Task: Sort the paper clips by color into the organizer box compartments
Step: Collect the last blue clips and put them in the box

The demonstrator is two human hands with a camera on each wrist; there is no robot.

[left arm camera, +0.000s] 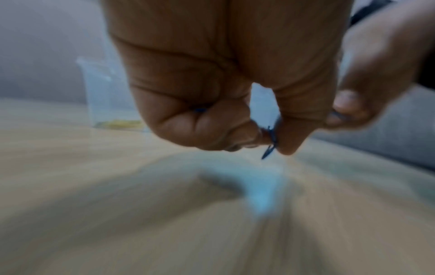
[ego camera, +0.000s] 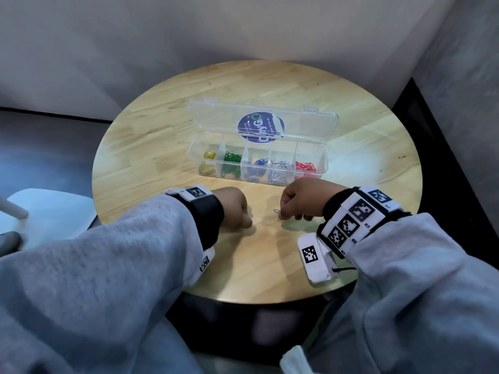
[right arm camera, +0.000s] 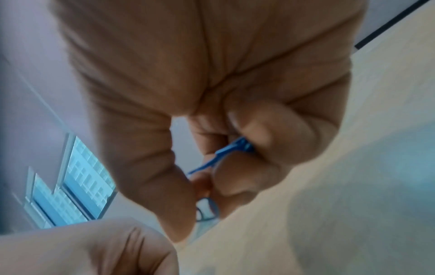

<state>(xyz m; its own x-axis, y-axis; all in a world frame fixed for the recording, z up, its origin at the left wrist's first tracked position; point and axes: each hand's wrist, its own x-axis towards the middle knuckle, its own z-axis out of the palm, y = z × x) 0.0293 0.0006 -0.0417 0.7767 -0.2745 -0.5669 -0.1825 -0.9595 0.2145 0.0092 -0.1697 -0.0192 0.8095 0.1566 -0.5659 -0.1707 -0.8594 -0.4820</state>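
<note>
Here, organizer box [ego camera: 259,163]: we take it as our landmark; it sits on the round wooden table [ego camera: 351,130] with its clear lid [ego camera: 216,114] tipped up and back, we judge so that every compartment can be reached from the near side.
Compartments: from the box's left end we read yellow paper clips [ego camera: 209,155], green paper clips [ego camera: 232,157], blue paper clips [ego camera: 260,161], silver paper clips [ego camera: 281,164] and red paper clips [ego camera: 305,166], one colour to each, so most of the sorting looks done to us.
Right hand [ego camera: 302,198]: just in front of the box's near wall, below the silver and red compartments, fingers curled, pinching blue clips [right arm camera: 236,147] between thumb and fingertips; one loop pokes out toward the other hand.
Left hand [ego camera: 232,206]: in front of the box, below the green and blue compartments, fingers curled tight, pinching a dark blue clip [left arm camera: 270,141] whose tip points down at the table.
Why so held: we think both hands are low and close together because the clips are linked or are being passed across; we cannot tell which.
Where they go: we would expect the middle compartment, just beyond both hands.
Loose clips: we see none on the table near the box.
</note>
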